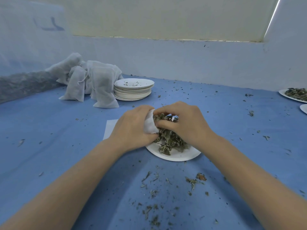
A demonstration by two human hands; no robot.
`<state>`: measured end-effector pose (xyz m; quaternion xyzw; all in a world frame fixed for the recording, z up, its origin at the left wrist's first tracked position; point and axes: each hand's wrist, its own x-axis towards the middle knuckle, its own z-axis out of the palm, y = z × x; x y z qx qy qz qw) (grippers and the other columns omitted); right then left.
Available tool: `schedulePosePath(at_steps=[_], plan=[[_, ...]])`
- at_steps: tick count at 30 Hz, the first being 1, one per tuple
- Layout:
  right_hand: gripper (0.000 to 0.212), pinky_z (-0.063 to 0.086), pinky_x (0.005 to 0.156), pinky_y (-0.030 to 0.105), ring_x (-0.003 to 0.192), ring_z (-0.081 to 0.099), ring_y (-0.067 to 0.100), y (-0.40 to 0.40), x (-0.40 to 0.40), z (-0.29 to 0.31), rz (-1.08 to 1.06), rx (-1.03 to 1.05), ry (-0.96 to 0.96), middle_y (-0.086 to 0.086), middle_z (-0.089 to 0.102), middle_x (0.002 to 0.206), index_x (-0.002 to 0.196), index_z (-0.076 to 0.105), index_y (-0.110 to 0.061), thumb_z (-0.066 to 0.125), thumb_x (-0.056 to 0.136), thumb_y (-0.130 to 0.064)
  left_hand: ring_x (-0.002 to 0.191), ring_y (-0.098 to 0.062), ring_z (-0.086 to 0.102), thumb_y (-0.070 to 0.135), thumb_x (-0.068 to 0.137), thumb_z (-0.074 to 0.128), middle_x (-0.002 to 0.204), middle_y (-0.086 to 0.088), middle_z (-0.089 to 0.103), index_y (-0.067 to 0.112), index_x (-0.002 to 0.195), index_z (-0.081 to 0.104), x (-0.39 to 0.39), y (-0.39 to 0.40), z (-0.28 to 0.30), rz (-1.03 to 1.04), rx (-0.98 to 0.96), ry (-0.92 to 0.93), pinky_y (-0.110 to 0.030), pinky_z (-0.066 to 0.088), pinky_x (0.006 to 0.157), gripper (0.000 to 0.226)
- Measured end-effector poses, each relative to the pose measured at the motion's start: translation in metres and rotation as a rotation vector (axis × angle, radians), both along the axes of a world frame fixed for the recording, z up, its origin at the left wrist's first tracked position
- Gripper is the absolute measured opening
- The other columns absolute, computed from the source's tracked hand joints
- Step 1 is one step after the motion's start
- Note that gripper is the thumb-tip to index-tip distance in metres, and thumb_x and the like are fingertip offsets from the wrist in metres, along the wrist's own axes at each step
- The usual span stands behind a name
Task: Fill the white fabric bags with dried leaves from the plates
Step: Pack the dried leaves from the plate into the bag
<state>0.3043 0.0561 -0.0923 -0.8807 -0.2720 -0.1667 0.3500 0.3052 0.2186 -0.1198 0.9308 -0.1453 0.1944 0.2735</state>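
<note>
A white paper plate [177, 155] lies at the middle of the blue table with a heap of dried leaves [169, 140] on it. My left hand [132, 128] grips the mouth of a white fabric bag [150, 124] just above the plate's left side. The rest of that bag lies flat under my left wrist. My right hand [184, 123] is curled over the heap, its fingers pinching a clump of leaves at the bag's mouth. The far half of the plate is hidden by both hands.
Several filled white bags [93, 82] lean in a pile at the back left, next to a stack of used plates [132, 91]. Two more plates, one with leaves [295, 93], sit at the right edge. Leaf crumbs [166, 188] litter the near table.
</note>
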Motion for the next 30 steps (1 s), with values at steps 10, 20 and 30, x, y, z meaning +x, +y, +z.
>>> schedulePosePath(at_steps=[10,20,30], plan=[[0.027,0.027,0.096,0.034,0.105,0.032,0.014,0.002,0.0,0.0,0.132,-0.292,0.049,-0.005,0.051,0.109,0.108,0.064,-0.014,0.04,0.095,-0.01,0.086,-0.012,0.055,0.032,0.063,0.07,0.093,0.01,0.059,0.023,0.1,0.053,0.001,-0.003,-0.001,-0.008,-0.075,0.039,-0.031,0.046,0.074,0.042],[0.041,0.039,0.077,0.014,0.09,0.051,0.003,0.01,0.0,-0.009,-0.139,0.179,-0.003,-0.01,0.05,0.111,0.104,0.047,-0.029,0.072,0.073,-0.024,0.093,-0.011,0.054,0.029,0.063,0.071,0.103,0.011,0.058,0.026,0.112,0.051,-0.002,-0.006,0.0,-0.034,-0.085,-0.028,-0.029,0.045,0.078,0.054],[0.026,0.042,0.061,0.01,0.066,0.056,-0.002,0.005,0.0,-0.005,-0.113,0.236,0.183,-0.013,0.063,0.07,0.088,0.057,-0.035,0.075,0.07,-0.041,0.087,-0.006,0.051,0.029,0.064,0.07,0.097,0.014,0.056,0.028,0.111,0.049,-0.002,-0.007,-0.001,-0.009,-0.099,-0.006,-0.018,0.038,0.066,0.051]])
